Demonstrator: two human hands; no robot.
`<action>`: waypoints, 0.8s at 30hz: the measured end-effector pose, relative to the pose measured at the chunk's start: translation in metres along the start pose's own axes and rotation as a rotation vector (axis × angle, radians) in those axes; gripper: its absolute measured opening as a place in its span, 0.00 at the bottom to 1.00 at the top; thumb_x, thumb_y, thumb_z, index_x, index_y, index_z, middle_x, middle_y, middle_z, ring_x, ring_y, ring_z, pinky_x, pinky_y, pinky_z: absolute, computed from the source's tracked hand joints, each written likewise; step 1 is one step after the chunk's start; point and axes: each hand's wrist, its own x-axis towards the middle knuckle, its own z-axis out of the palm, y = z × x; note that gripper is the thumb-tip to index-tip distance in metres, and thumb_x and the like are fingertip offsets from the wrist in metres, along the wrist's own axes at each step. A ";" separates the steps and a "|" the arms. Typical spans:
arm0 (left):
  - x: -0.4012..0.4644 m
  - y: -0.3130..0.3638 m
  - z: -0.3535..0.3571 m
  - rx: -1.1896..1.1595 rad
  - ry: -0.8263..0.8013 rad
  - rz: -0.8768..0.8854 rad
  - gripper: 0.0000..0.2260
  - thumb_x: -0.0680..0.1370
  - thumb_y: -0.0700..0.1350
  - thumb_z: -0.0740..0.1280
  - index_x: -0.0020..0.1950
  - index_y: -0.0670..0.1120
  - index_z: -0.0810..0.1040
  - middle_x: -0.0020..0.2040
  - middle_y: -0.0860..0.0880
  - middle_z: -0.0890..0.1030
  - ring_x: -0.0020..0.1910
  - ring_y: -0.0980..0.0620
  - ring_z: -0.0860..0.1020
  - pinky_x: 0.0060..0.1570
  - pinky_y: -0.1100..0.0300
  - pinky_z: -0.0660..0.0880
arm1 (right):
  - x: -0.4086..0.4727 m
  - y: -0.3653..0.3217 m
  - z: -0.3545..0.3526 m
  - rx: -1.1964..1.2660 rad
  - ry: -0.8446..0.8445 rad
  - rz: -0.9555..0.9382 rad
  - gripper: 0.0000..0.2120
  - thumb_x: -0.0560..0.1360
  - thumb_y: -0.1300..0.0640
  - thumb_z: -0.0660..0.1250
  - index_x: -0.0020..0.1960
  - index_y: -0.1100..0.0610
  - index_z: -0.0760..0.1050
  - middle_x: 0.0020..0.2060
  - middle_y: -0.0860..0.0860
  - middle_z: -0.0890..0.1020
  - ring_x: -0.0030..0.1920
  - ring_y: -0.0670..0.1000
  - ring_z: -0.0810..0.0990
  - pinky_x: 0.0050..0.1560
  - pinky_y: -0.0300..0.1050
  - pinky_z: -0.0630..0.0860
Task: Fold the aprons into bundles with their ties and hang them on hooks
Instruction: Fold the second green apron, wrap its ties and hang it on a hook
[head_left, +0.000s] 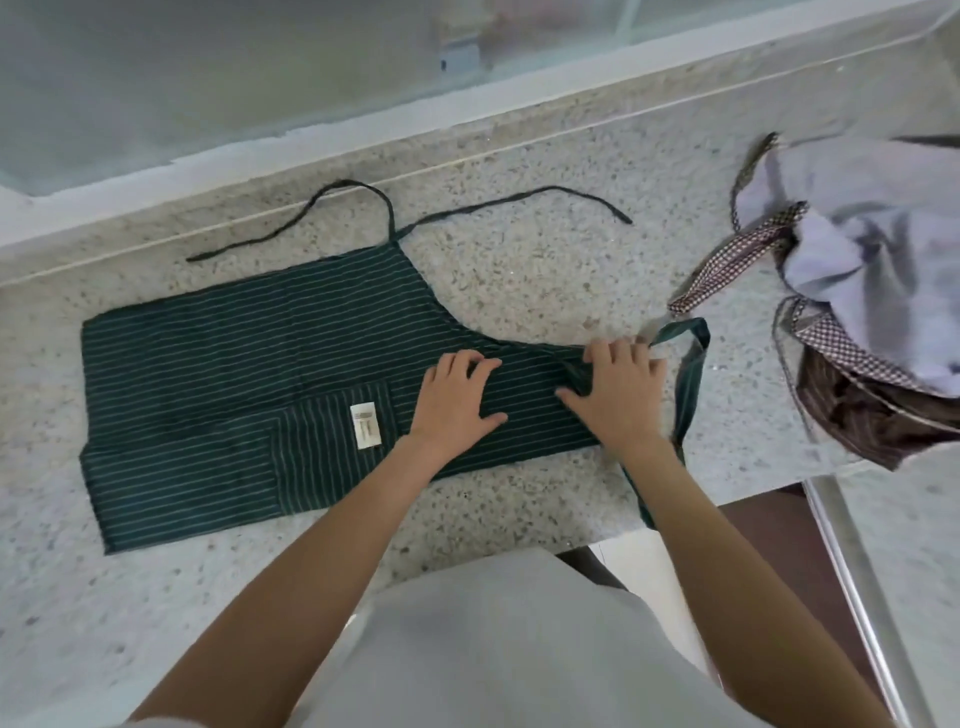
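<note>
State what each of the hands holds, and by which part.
Nothing is gripped: left hand lies flat on the green apron; right hand presses its bib end.

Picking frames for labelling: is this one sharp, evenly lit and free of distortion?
Head view: soft even light, faint shadows, no harsh glare; apron stripes and both hands, left and right, reasonably sharp; wide-angle bends the counter edge; top background hazy.

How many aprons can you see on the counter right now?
2 for certain: a green striped apron spread flat under both hands, and a grey apron with checked trim heaped at the right. The brown cloth beneath may be another.
</note>
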 end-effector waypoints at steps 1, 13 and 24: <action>-0.001 0.006 0.003 0.015 -0.026 -0.023 0.34 0.72 0.60 0.68 0.73 0.51 0.61 0.68 0.48 0.64 0.67 0.47 0.61 0.66 0.52 0.61 | -0.008 0.002 0.006 -0.042 -0.045 -0.021 0.24 0.66 0.40 0.71 0.53 0.54 0.71 0.49 0.55 0.76 0.50 0.59 0.74 0.50 0.55 0.67; -0.022 0.027 0.015 0.108 -0.174 -0.125 0.39 0.70 0.61 0.70 0.75 0.56 0.53 0.76 0.51 0.51 0.74 0.48 0.50 0.71 0.43 0.52 | 0.040 0.051 -0.004 -0.030 -0.123 -0.255 0.08 0.81 0.57 0.54 0.53 0.60 0.70 0.48 0.55 0.80 0.45 0.57 0.79 0.39 0.48 0.69; -0.024 0.025 0.018 0.034 -0.189 -0.182 0.40 0.69 0.61 0.71 0.75 0.59 0.53 0.76 0.53 0.50 0.74 0.49 0.48 0.69 0.36 0.55 | 0.039 0.097 -0.010 0.359 -0.295 -0.347 0.16 0.72 0.69 0.63 0.58 0.58 0.71 0.54 0.56 0.75 0.51 0.58 0.76 0.49 0.53 0.75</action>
